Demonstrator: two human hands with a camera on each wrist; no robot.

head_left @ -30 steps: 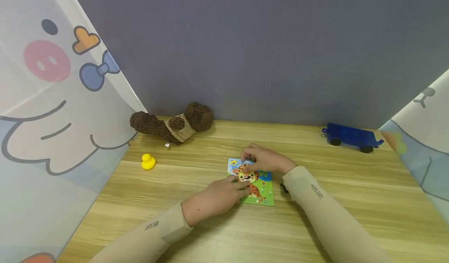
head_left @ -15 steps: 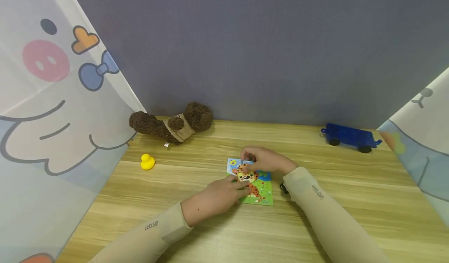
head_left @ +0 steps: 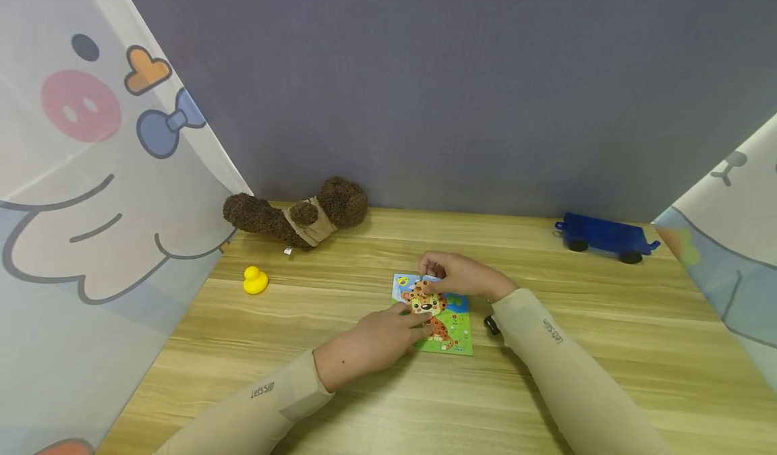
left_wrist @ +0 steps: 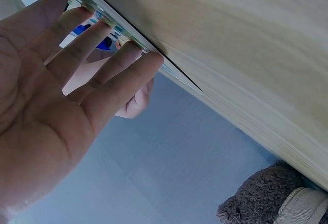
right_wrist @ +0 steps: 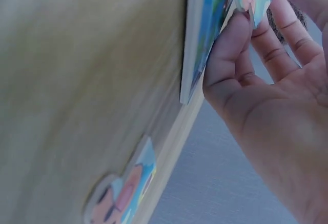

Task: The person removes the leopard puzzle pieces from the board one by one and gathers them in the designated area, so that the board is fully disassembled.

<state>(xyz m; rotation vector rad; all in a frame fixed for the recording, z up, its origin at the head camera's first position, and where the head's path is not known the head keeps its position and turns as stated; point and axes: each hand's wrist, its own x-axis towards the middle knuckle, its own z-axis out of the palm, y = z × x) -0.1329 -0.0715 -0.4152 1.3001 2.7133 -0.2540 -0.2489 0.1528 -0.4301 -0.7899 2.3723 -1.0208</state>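
Note:
A small square jigsaw puzzle with a spotted cartoon leopard on green and blue lies on the wooden table. My left hand rests on its lower left part; in the left wrist view the fingers are spread, fingertips at the puzzle's surface. My right hand is over the puzzle's upper edge. Between its thumb and fingers it pinches a puzzle piece, orange-pink and light blue, held at the puzzle's face. Its fingers partly cover the piece in the head view.
Another loose puzzle piece lies on the table in the right wrist view. A yellow rubber duck sits at the left, a brown teddy bear behind it. A blue toy wagon stands back right, before the grey wall.
My right hand has shifted slightly right, and the piece at its fingertips has changed angle over the leopard's head. The left hand has stayed in place.

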